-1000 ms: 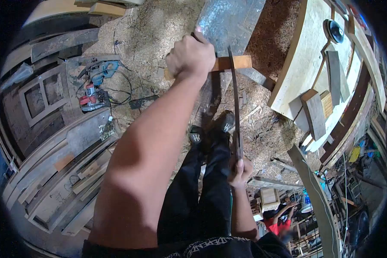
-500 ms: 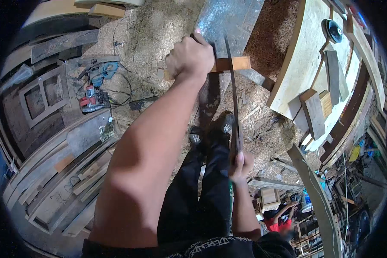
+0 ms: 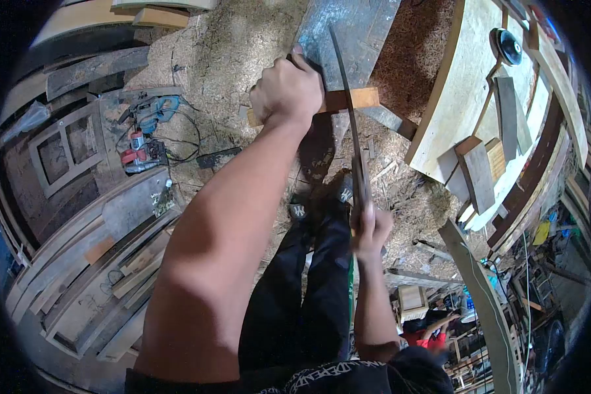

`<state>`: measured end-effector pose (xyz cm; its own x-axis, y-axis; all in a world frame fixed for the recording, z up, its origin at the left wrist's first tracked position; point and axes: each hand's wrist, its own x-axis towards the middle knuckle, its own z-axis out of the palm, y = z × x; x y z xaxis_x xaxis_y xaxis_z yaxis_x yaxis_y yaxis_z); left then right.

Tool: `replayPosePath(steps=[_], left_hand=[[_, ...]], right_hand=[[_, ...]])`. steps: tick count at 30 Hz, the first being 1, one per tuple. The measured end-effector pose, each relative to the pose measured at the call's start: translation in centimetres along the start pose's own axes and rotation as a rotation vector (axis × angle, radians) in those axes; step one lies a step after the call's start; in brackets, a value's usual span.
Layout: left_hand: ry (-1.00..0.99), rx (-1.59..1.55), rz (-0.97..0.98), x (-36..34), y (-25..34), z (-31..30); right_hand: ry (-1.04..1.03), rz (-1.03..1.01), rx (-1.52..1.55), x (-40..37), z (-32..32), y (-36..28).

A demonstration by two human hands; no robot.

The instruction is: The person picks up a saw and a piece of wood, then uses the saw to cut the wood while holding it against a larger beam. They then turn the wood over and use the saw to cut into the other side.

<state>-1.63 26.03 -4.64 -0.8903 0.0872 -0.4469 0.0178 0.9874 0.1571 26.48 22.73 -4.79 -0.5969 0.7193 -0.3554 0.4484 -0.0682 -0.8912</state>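
Note:
My right hand (image 3: 372,230) is closed round the handle end of a handsaw (image 3: 358,141). Its long, narrow blade points away from me and crosses a short piece of wood (image 3: 364,98). That wood lies crosswise on a worn grey bench board (image 3: 345,39), with its orange-brown end just right of the blade. Left of the blade, my left hand (image 3: 284,90) is closed over the wood and bears down on it, the thumb pointing away. The hand hides the wood's middle, and my left fingertips are out of sight.
On the left, power tools (image 3: 144,148) with cables sit near a wooden frame (image 3: 65,152) and stacked boards (image 3: 105,262). Large pale panels (image 3: 453,98) stand at right, bearing offcuts (image 3: 477,174) and a black disc (image 3: 507,47). Another person (image 3: 433,335) is at lower right. Shavings cover the floor.
My right hand and the saw have moved forward, away from me, and the blade tip reaches further over the bench board. My left hand stays on the wood, with only a slight shift.

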Motion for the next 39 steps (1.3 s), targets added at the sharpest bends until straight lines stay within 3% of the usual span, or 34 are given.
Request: replayPosePath(steps=[2,4,6,7,8,11,12,14,17,20,22,25,29,31,35,39], left_hand=[[0.000,0.004,0.004,0.0,-0.4,0.1],[0.000,0.008,0.019,0.3,0.1,0.0],[-0.009,0.006,-0.007,0.0,0.1,0.0],[-0.009,0.007,-0.007,0.0,0.1,0.0],[-0.015,0.000,-0.001,0.1,0.2,-0.1],[-0.030,0.008,0.003,-0.4,0.1,-0.1],[-0.017,0.010,0.003,-0.2,0.3,-0.2],[-0.013,0.037,-0.008,-0.1,-0.1,-0.2],[-0.002,0.028,0.005,0.3,0.2,0.0],[-0.034,0.027,-0.017,-0.2,0.1,-0.2],[-0.056,0.003,-0.028,-0.1,0.2,-0.5],[-0.053,0.015,-0.020,0.1,0.2,-0.3],[-0.021,-0.002,-0.034,0.0,-0.2,0.0],[-0.025,0.039,-0.010,0.1,0.0,-0.1],[-0.037,0.107,0.088,0.4,-0.6,0.3],[-0.003,0.087,0.089,0.4,-0.5,0.5]], right_hand=[[-0.005,0.052,-0.009,2.2,1.2,-0.8],[-0.011,-0.022,0.034,1.8,2.2,0.7],[0.063,-0.148,0.014,-3.8,1.0,2.6],[0.102,-0.110,0.066,-7.0,0.8,5.1],[0.152,-0.095,0.045,-8.4,0.4,3.5],[0.077,-0.106,0.021,-7.1,-0.8,2.7],[0.026,-0.105,0.081,-6.6,-0.9,5.4],[0.013,0.012,0.093,0.0,0.5,1.4],[0.043,0.033,0.146,3.2,2.3,0.0],[0.104,-0.084,-0.009,-5.7,0.3,5.2],[0.009,-0.073,0.117,-9.0,-1.5,4.3],[0.015,-0.062,0.032,-7.0,-2.2,3.0],[-0.034,-0.071,-0.040,1.4,0.1,2.0],[-0.070,0.060,0.192,2.8,1.2,0.9],[0.094,0.014,0.200,-0.4,4.2,-0.5],[0.122,0.014,0.205,-0.5,5.7,0.3]])
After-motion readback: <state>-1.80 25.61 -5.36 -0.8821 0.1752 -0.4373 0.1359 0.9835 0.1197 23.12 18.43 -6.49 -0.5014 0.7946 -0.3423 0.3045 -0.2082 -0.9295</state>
